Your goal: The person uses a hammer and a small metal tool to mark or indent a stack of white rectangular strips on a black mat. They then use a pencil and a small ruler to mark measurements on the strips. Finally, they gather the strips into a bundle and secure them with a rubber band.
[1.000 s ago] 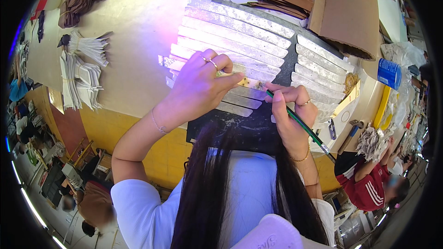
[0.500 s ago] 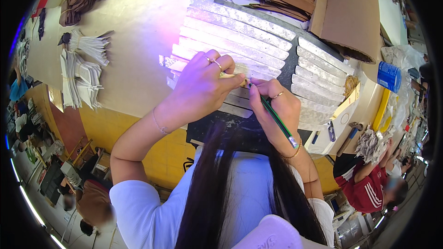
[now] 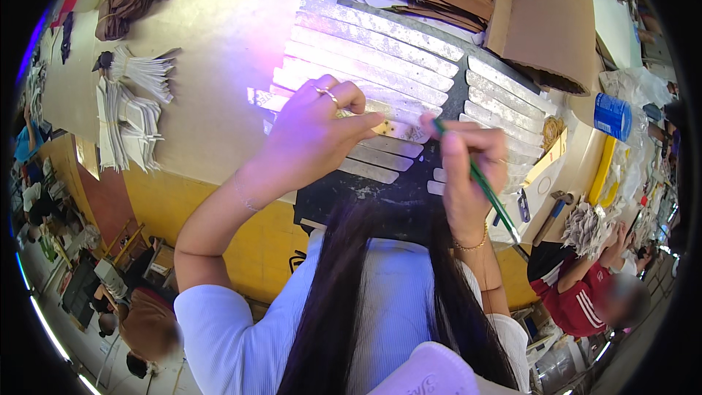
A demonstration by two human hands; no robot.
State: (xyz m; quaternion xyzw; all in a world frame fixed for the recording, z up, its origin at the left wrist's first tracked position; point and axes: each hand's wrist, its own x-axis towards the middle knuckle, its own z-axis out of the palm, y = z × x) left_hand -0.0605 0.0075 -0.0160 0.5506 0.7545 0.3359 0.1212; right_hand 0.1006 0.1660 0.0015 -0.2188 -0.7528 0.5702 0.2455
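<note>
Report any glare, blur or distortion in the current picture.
Head view: glare washes out the left ends of several strips, and violet light tints the left hand; head view: the right hand and pencil look smeared, probably by motion; head view: fisheye bends the table edge, and black fills the corners.

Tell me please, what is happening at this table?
The person's right hand holds a green pencil near the right end of a pale, spotted strip; the left hand touches that strip. Blur hides whether the pencil touches it. Whitish strips lie in rows on a black board, and bundled white pieces lie to the left on the table.
</note>
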